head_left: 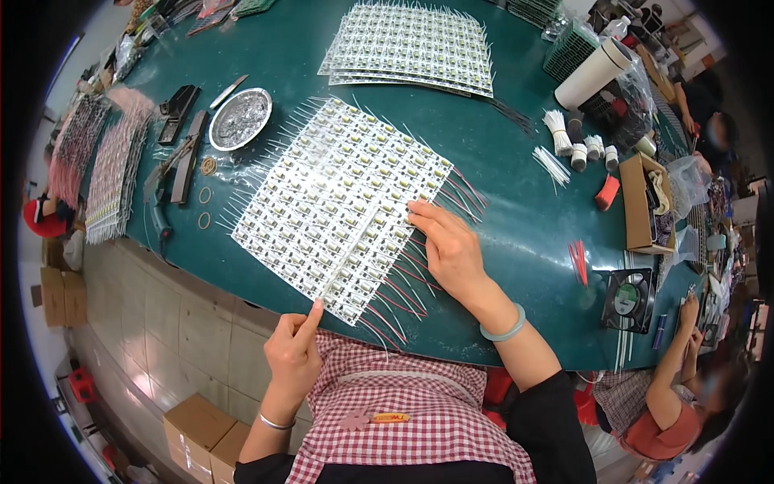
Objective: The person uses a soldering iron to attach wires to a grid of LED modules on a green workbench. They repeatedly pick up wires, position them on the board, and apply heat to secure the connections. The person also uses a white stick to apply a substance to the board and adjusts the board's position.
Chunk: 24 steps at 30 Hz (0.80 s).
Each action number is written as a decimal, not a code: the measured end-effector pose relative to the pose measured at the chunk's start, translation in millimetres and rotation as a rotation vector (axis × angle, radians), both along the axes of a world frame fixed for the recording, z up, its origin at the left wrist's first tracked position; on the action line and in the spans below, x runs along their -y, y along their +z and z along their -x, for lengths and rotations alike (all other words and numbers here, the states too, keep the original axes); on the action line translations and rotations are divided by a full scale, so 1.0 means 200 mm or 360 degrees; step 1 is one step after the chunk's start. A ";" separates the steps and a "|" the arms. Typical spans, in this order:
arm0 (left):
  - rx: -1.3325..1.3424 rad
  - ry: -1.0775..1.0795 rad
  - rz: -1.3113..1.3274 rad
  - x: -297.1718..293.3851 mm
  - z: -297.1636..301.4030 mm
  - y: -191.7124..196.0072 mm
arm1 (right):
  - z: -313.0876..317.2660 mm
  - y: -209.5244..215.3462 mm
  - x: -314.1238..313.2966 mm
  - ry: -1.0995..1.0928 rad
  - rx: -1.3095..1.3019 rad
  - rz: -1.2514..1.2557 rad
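Observation:
A large white circuit board panel (322, 189), covered in rows of small parts, lies at an angle on the green table. White wires fringe its upper left side; red, white and dark wires fringe its lower right side. A raised line runs across it between my hands, marking off a strip (355, 282) along the wired side. My left hand (292, 348) grips the near edge at that line, index finger extended and the others curled. With thumb and fingers closed, my right hand (447, 246) holds the opposite edge. What lies under its fingertips is hidden.
Behind lies a stack of similar wired panels (407, 48). To the left are a metal bowl (240, 119), a knife (229, 92) and a soldering iron (161, 214). On the right are wire bundles (556, 133), a cardboard box (637, 202) and a fan (629, 300). A co-worker sits at right.

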<state>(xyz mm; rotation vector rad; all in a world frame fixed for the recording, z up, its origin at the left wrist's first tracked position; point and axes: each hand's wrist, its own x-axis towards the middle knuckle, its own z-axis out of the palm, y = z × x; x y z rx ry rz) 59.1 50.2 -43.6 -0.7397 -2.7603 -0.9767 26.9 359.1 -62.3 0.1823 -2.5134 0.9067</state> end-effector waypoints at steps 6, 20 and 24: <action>-0.0041 0.0019 0.0022 -0.04 0.01 0.02 | 0.00 -0.01 0.01 -0.0001 0.0028 0.0075; -0.0081 -0.0033 -0.0001 -0.12 0.08 -0.02 | 0.00 0.01 0.01 -0.0026 0.0012 0.0096; -0.0111 -0.0036 0.0013 -0.18 0.12 0.01 | 0.00 -0.01 0.00 -0.0020 0.0006 0.0111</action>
